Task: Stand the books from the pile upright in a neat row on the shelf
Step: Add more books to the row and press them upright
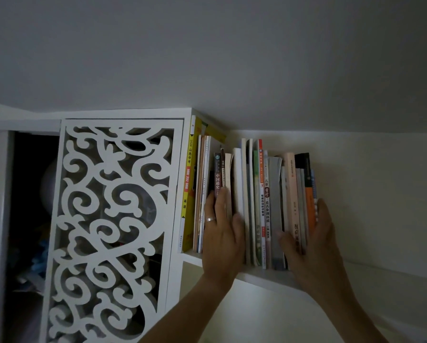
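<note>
A row of several books point(262, 206) stands upright on a white wall shelf point(264, 277), spines facing me. My left hand point(222, 233), a ring on one finger, lies against the spines of the small dark books at the left part of the row, fingers straight, thumb on a white book. My right hand point(314, 241) holds the right end of the row: its fingers lie along the outer side of the orange-spined book point(309, 206) and its thumb presses the front of the pink one. A tall yellow book point(188, 184) and several thin ones stand further left, by the cabinet.
A white cabinet with a carved scroll-pattern door point(113, 226) stands left of the shelf, its dark inside partly visible. The plain white wall point(380, 184) runs right of the books, and the shelf board continues to the right.
</note>
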Demonstrator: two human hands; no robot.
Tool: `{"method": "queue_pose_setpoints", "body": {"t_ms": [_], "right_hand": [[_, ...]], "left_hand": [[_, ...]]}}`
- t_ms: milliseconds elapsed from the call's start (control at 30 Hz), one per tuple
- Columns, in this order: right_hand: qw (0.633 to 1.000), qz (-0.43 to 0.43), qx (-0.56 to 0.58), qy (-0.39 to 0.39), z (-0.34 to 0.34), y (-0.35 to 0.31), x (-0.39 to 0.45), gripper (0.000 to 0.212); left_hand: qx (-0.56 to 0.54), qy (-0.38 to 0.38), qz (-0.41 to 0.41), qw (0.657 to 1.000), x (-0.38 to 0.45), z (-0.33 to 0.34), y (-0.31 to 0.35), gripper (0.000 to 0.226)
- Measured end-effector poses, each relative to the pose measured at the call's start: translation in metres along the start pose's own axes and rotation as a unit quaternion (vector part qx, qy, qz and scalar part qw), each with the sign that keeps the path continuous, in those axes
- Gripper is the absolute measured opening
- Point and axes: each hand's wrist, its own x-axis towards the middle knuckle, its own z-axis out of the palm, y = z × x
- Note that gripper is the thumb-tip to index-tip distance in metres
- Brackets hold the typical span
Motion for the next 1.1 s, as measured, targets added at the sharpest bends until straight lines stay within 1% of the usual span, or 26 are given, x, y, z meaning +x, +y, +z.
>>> {"method": "queue_pose_setpoints", "body": {"t_ms": [67, 100, 267, 333, 433, 533, 633, 767, 833, 967, 1033, 1100], "right_hand": [[1.0, -0.022, -0.005, 0.019, -0.001, -0.004, -0.001, 0.104], [0.999, -0.035, -0.008, 0.027, -0.002, -0.005, -0.001, 0.103], [0.993, -0.07, -0.068, 0.07, -0.002, -0.004, -0.001, 0.103], [0.982, -0.106, -0.123, 0.099, 0.0, -0.004, -0.003, 0.095], [0.952, -0.178, -0.21, 0.136, 0.004, -0.013, -0.004, 0.084], [0.938, -0.221, -0.228, 0.141, 0.018, -0.024, 0.001, 0.072], [0.928, -0.217, -0.273, 0.131, 0.037, -0.036, 0.008, 0.066], [0.914, -0.187, -0.334, 0.131, 0.05, -0.038, 0.011, 0.064], [0.911, -0.189, -0.34, 0.133, 0.051, -0.034, 0.011, 0.065], [0.909, -0.19, -0.34, 0.146, 0.051, -0.032, 0.011, 0.065], [0.909, -0.19, -0.34, 0.148, 0.051, -0.032, 0.011, 0.064], [0.907, -0.192, -0.342, 0.152, 0.05, -0.031, 0.011, 0.064]], "left_hand": [[0.001, 0.003, -0.02, 1.0, 0.0, 0.001, -0.001, 0.067], [0.003, 0.003, -0.018, 1.0, 0.0, 0.001, -0.001, 0.067], [0.021, -0.008, 0.008, 1.0, 0.0, -0.001, 0.004, 0.057], [0.027, -0.007, 0.014, 1.0, 0.0, -0.001, 0.005, 0.056], [0.02, -0.005, 0.015, 1.0, -0.001, -0.001, 0.004, 0.057], [0.014, 0.006, 0.012, 1.0, -0.001, 0.001, 0.002, 0.054], [0.019, 0.021, 0.027, 0.999, -0.003, 0.004, -0.001, 0.042], [0.046, 0.038, 0.026, 0.998, -0.006, 0.009, -0.007, 0.041], [0.059, 0.038, 0.029, 0.997, -0.004, 0.009, -0.007, 0.049], [0.075, 0.03, 0.019, 0.997, -0.004, 0.009, -0.008, 0.075], [0.099, 0.03, 0.015, 0.995, -0.004, 0.009, -0.008, 0.078], [0.121, 0.034, 0.037, 0.991, -0.004, 0.009, -0.007, 0.075]]}}
